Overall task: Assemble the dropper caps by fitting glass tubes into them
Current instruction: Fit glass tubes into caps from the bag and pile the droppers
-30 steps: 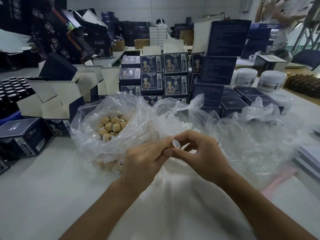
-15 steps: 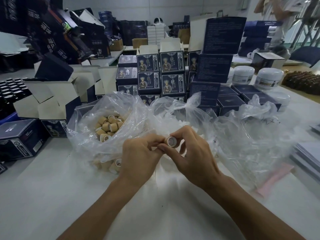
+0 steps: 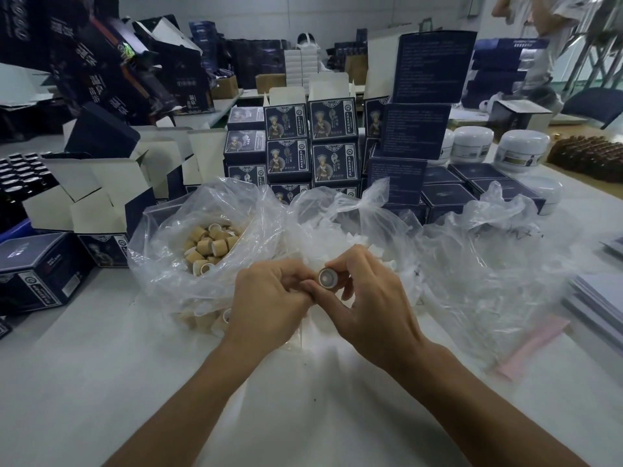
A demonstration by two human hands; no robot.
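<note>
Small round dropper cap (image 3: 327,277), open end facing camera, pale inside, pinched between right hand (image 3: 365,306) and left hand (image 3: 269,305)

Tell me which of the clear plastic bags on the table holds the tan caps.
The leftmost bag, beside the left hand: tan caps are piled inside. The middle bag holds white pieces instead.

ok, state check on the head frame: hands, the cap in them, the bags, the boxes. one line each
left hand: fingers curled, pinching beside the cap
right hand: pinches the cap
cap: held above the table, round end facing the camera
bag of tan caps: open at the top, caps loose inside
bag of white parts: open, behind the hands
white-flapped boxes: flaps open
stacked printed boxes: top ones open, lower ones closed
white jars: lids on
</note>
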